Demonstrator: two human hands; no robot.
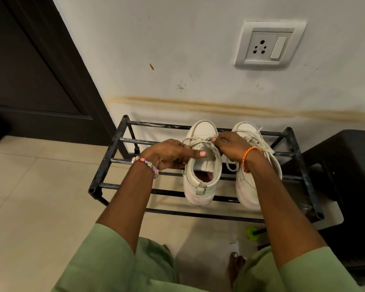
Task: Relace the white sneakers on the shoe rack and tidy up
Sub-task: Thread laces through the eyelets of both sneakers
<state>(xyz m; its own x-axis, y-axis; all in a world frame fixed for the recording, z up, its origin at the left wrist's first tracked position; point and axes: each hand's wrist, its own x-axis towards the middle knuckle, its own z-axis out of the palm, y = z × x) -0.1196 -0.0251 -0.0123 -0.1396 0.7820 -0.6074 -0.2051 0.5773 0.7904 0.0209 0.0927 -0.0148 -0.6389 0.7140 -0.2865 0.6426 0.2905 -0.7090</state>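
Observation:
Two white sneakers stand side by side on the black metal shoe rack (114,144), toes toward the wall. The left sneaker (202,182) has its mouth open, showing a pink insole. The right sneaker (249,186) lies partly under my right forearm, its laces loose over the tongue. My left hand (169,153) holds the left side of the left sneaker's collar, thumb stretched across the opening, and a lace loop (190,141) sits by its fingers. Over the same shoe's tongue my right hand (230,145) pinches the lace.
The rack stands against a stained white wall with a socket plate (268,44) above. A dark door (30,70) is at left, a black stool (346,165) at right. A green-ended object (252,233) lies on the tiled floor under the rack.

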